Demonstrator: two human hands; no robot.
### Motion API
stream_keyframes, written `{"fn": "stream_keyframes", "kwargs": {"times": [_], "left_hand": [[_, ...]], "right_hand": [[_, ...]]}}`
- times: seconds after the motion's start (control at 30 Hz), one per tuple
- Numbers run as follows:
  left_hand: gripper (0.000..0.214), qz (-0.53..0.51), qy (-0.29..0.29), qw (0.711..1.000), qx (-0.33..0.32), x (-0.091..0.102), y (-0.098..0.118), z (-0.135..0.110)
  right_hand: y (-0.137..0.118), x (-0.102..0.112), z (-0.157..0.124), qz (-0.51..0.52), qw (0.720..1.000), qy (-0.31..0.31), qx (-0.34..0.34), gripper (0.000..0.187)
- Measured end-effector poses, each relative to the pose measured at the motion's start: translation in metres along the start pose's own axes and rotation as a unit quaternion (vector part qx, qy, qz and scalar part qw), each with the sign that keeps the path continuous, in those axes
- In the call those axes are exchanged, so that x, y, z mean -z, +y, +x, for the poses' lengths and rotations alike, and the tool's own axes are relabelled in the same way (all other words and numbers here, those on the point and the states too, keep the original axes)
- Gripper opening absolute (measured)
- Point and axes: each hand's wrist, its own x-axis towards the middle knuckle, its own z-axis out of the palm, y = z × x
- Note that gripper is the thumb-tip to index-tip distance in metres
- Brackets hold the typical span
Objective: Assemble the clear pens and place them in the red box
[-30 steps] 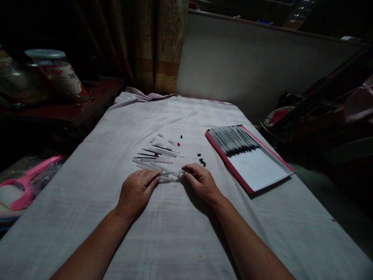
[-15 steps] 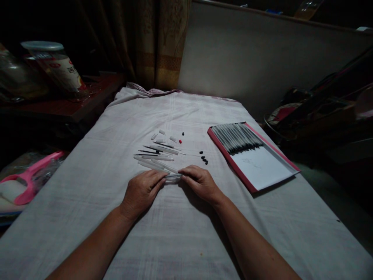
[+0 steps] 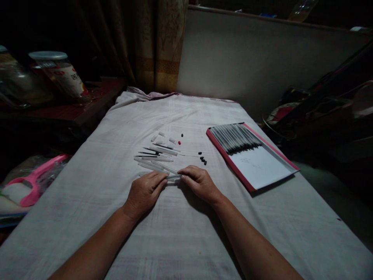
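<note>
Between my two hands runs a slim translucent pen barrel point(image 3: 174, 177). My left hand point(image 3: 146, 189) pinches its left end, and my right hand point(image 3: 197, 182) pinches the right end, fingers closed on both sides. Just beyond my fingers lie several loose clear pen barrels point(image 3: 157, 158) and dark ink refills point(image 3: 149, 153). Farther up are small clear pen caps point(image 3: 159, 142). One red plug point(image 3: 179, 142) lies near a black plug point(image 3: 182, 135), and several more black plugs point(image 3: 203, 158) sit to the right. The parts inside my fingertips are hidden.
A red-edged shallow box point(image 3: 256, 186) on the right holds a row of pens point(image 3: 239, 136). White cloth point(image 3: 163, 237) covers the table. At left are a dark red side table point(image 3: 87, 111) with a lidded jar point(image 3: 65, 76), and a pink plastic object point(image 3: 35, 182).
My left hand has shifted very slightly to the right. Both hands keep the barrel between them, and the camera view has moved a little.
</note>
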Motion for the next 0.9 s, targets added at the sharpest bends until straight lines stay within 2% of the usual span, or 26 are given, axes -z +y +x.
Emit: {"fn": "stream_keyframes", "kwargs": {"times": [0.1, 0.2, 0.37, 0.43, 0.5, 0.57, 0.63, 0.67, 0.73, 0.8, 0.87, 0.9], "left_hand": [[0.023, -0.02, 0.017, 1.0, 0.009, -0.001, 0.001, 0.003], [0.026, -0.026, 0.05, 0.998, 0.012, 0.0, -0.003, 0.006], [0.029, 0.002, 0.086, 0.996, 0.008, -0.002, -0.009, 0.008], [0.031, 0.005, 0.094, 0.996, 0.005, -0.005, -0.007, 0.008], [0.032, -0.002, 0.097, 0.995, 0.003, -0.007, -0.005, 0.008], [0.031, -0.017, 0.087, 0.996, 0.002, -0.008, -0.002, 0.009], [0.03, -0.033, 0.073, 0.997, 0.009, -0.007, -0.002, 0.01], [0.031, -0.04, 0.07, 0.997, 0.017, -0.007, -0.002, 0.01], [0.034, -0.048, 0.07, 0.995, 0.042, -0.006, -0.004, 0.009], [0.037, -0.054, 0.079, 0.993, 0.072, -0.005, -0.007, 0.009], [0.038, -0.061, 0.087, 0.99, 0.097, -0.005, -0.009, 0.009], [0.038, -0.065, 0.089, 0.988, 0.105, -0.005, -0.01, 0.009]], "right_hand": [[-0.004, 0.002, 0.003, 0.009, 0.999, 0.027, -0.019, 0.017], [-0.004, 0.011, 0.005, 0.037, 0.995, 0.081, -0.05, 0.015], [-0.004, 0.023, 0.008, 0.172, 0.962, 0.161, -0.14, 0.024], [-0.008, 0.013, 0.01, 0.233, 0.945, 0.169, -0.153, 0.028], [-0.014, -0.003, 0.012, 0.271, 0.938, 0.153, -0.154, 0.03], [-0.021, -0.018, 0.016, 0.27, 0.944, 0.125, -0.14, 0.028], [-0.025, -0.019, 0.023, 0.236, 0.958, 0.115, -0.115, 0.026], [-0.025, -0.012, 0.027, 0.211, 0.965, 0.12, -0.102, 0.026], [-0.021, 0.02, 0.037, 0.156, 0.974, 0.148, -0.078, 0.029], [-0.01, 0.072, 0.046, 0.069, 0.974, 0.209, -0.054, 0.032], [0.007, 0.133, 0.052, -0.087, 0.954, 0.283, -0.042, 0.032], [0.017, 0.163, 0.054, -0.166, 0.934, 0.311, -0.059, 0.033]]}}
